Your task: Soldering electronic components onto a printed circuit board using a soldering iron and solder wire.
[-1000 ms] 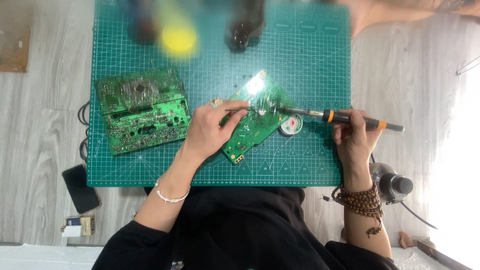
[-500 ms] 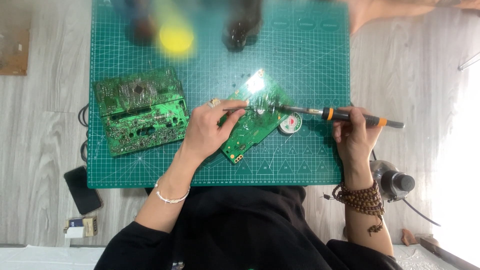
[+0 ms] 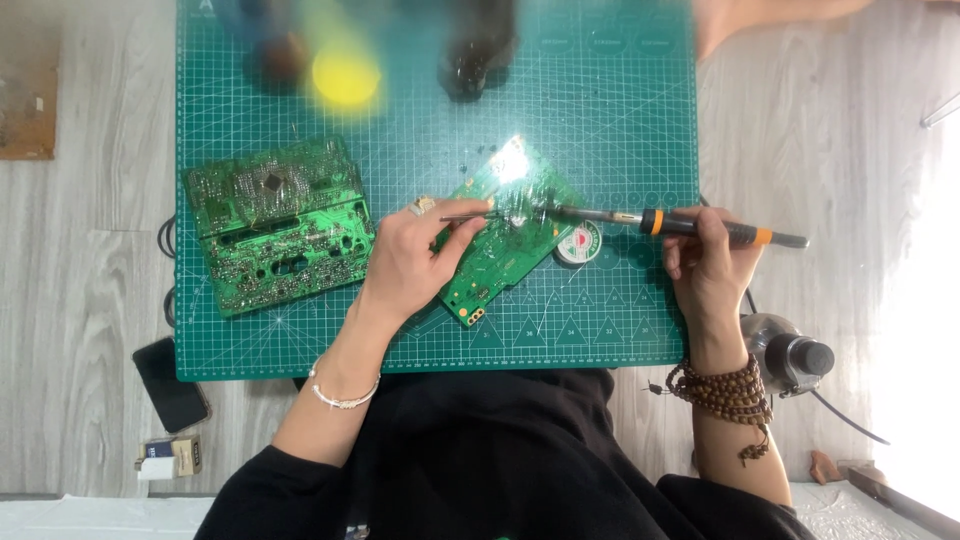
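Two circuit boards lie on a green cutting mat (image 3: 620, 110) spread over a pale grey wood-grain floor, seen from the head camera looking straight down. The larger circuit board (image 3: 278, 225) sits flat to the outer side of the left hand (image 3: 405, 265), just apart from it. The smaller circuit board (image 3: 510, 232) lies tilted between the two hands, its near end partly under the left hand's fingers.

That left hand rests on the mat and the board edge, thumb and forefinger pinched on a thin solder wire (image 3: 468, 215) that runs toward the bright glare on the board. The right hand (image 3: 712, 268) is closed in a pen grip around a soldering iron (image 3: 680, 224) with orange bands, its tip lying on the same glare spot. A small round solder tin (image 3: 579, 243) sits just beside the iron's shaft, between board and right hand.

Behind the left wrist, off the mat, lie a dark phone (image 3: 172, 385) and a small box (image 3: 170, 457). Beyond the hands, a yellow object (image 3: 345, 77) and two dark objects at the mat's far end are blurred beyond telling. The exact joint under the tip is lost in glare.
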